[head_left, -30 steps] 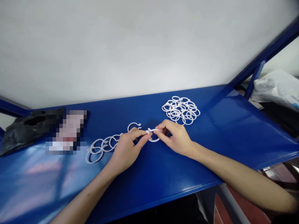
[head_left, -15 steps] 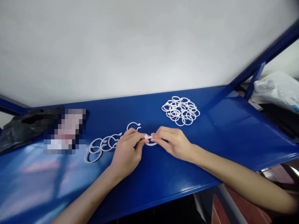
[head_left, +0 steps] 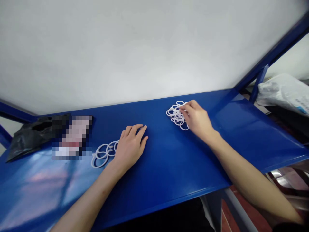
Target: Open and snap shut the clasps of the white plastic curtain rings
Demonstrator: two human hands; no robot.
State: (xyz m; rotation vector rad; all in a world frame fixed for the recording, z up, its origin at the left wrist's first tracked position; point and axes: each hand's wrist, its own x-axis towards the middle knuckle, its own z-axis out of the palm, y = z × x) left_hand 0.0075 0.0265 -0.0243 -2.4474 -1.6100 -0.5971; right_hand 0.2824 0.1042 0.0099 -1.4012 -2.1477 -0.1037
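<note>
My left hand [head_left: 130, 143] lies palm down over the left group of rings, fingers spread and thumb apart. Beside its wrist, several white plastic curtain rings [head_left: 101, 150] overlap in a row on the blue table; the hand covers the row's right end. A small part of a ring shows between its fingertips near the index finger. At the right, my right hand [head_left: 196, 119] reaches into a heap of white curtain rings [head_left: 174, 112]. Its thumb and index finger come together on a ring at the heap's middle, and the hand hides the heap's right side.
A black plastic bag [head_left: 33, 132] and a blurred-out flat object [head_left: 76, 132] lie on the left of the blue table [head_left: 164, 174]. A white wall [head_left: 145, 58] rises behind. Beyond the right-hand frame bar sits a clear plastic bag [head_left: 285, 91].
My right hand has left the ring held between both hands and moved right and away to the heap. My left hand has opened and lowered onto the left group of rings.
</note>
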